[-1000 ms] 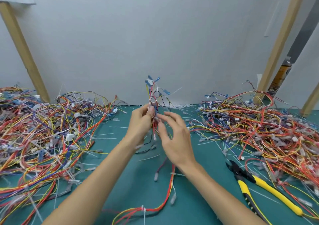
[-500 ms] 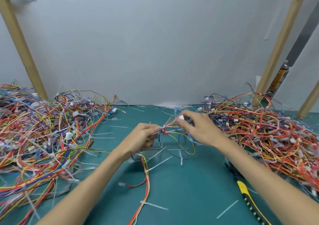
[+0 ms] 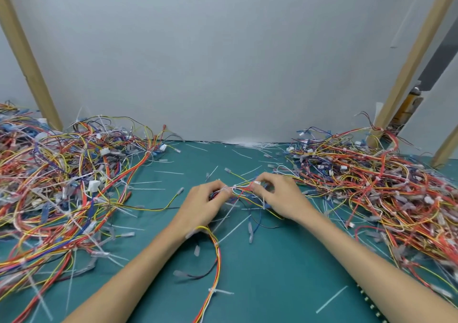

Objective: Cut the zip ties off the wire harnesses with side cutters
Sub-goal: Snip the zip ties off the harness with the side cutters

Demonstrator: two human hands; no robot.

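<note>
A wire harness [image 3: 244,190] of red, yellow, white and blue wires stretches across the green mat between my two hands. My left hand [image 3: 202,205] grips one end of it with curled fingers. My right hand [image 3: 281,196] pinches the other end near a white connector. The harness tail [image 3: 216,260] runs down toward me, with a white zip tie [image 3: 219,291] on it. The side cutters are almost wholly hidden under my right forearm; only a bit of black ribbed handle [image 3: 369,303] shows at the bottom right.
A big tangle of harnesses [image 3: 57,193] fills the left of the mat and another heap [image 3: 384,188] fills the right. Cut zip-tie pieces [image 3: 233,228] lie scattered on the green mat [image 3: 285,273]. Wooden posts [image 3: 27,57] stand at both back corners.
The harness, held upright a second ago, has come down low over the mat. My hands spread it sideways, and both now sit lower and nearer me. The view tilted, hiding the cutters.
</note>
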